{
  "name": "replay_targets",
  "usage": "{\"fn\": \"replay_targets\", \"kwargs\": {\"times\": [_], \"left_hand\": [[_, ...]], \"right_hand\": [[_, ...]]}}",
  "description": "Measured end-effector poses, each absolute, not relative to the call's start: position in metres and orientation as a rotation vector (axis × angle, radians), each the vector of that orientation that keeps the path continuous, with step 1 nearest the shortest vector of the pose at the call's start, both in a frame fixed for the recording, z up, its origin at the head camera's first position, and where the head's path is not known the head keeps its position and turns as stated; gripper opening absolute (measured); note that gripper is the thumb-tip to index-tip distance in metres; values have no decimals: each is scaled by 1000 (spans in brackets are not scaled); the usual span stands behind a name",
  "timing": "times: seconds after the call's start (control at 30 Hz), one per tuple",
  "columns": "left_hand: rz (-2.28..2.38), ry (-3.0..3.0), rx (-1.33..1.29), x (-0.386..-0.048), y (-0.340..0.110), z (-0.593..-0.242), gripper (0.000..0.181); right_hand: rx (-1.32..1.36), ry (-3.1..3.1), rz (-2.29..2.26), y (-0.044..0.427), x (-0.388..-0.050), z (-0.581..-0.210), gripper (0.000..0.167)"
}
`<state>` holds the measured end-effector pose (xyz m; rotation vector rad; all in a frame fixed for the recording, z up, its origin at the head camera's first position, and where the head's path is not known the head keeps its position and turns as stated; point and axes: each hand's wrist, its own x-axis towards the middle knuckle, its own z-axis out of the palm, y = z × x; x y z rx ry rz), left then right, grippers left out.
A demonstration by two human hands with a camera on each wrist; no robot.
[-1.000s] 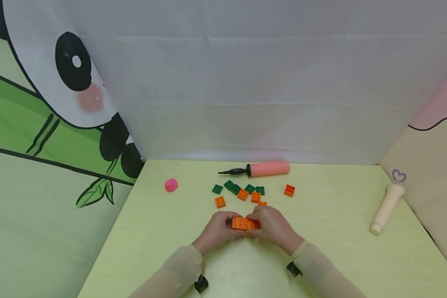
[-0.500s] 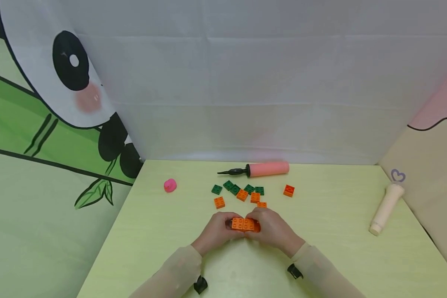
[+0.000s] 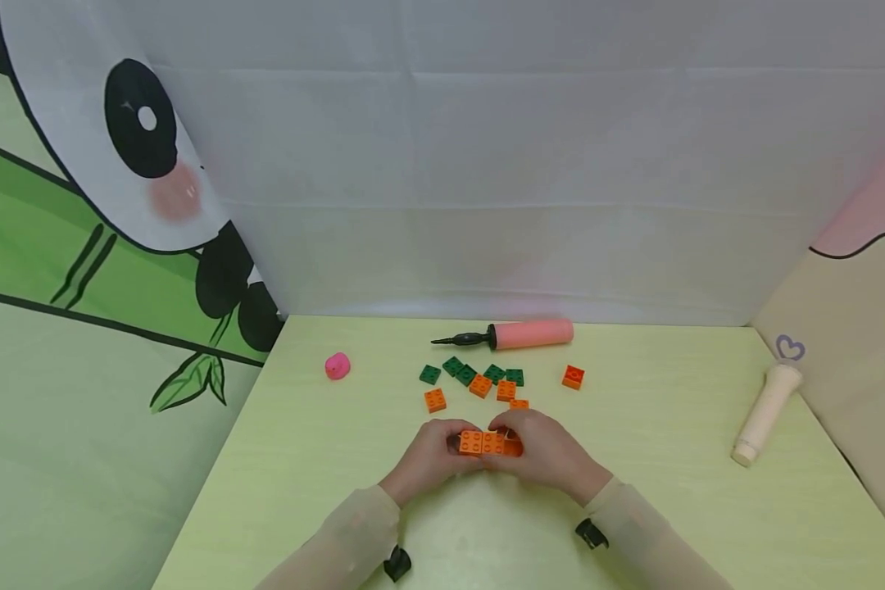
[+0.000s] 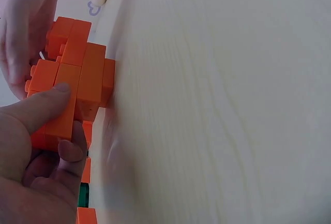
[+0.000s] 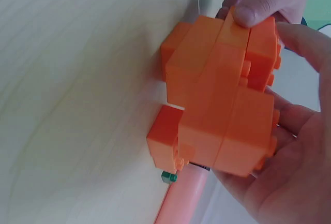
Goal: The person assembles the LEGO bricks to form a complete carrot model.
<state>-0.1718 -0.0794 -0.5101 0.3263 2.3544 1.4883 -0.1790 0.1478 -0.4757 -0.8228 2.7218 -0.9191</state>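
An assembly of joined orange bricks (image 3: 482, 442) is held low over the table between both hands. My left hand (image 3: 429, 460) grips its left end; in the left wrist view the thumb of the left hand (image 4: 31, 157) presses one face, fingers curled beneath. My right hand (image 3: 553, 459) curls round the right end, thumb along the near side and index finger arched at the back. In the right wrist view the stepped assembly (image 5: 217, 89) has studs facing the palm of the right hand (image 5: 300, 167); finger contact is partly hidden.
Beyond the hands lie loose orange bricks (image 3: 435, 400) and green bricks (image 3: 430, 374), with a red-orange brick (image 3: 573, 377) farther right. A pink pump (image 3: 533, 333) lies at the back, a pink lump (image 3: 338, 366) back left, a pale roller (image 3: 767, 414) far right.
My right hand has shifted slightly right and its fingers have spread, showing more of the assembly's right end. My left hand stays nearly still.
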Motion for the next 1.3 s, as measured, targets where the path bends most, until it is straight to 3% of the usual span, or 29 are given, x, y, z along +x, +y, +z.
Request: {"fn": "replay_targets", "kwargs": {"times": [0.2,0.5,0.73,1.3], "left_hand": [[1488,2353,320,-172,-79,-510,29],[1490,2336,288,-171,-78,-510,33],[1485,2330,280,-170,-77,-510,31],[1499,2327,291,-170,-79,-508,33]], "right_hand": [[-717,2720,-1078,166,-189,-470,52],[-518,2902,-1077,209,-226,-487,22],[-341,3062,-956,235,-252,-511,29],[-320,3038,-904,243,-274,-524,39]]}}
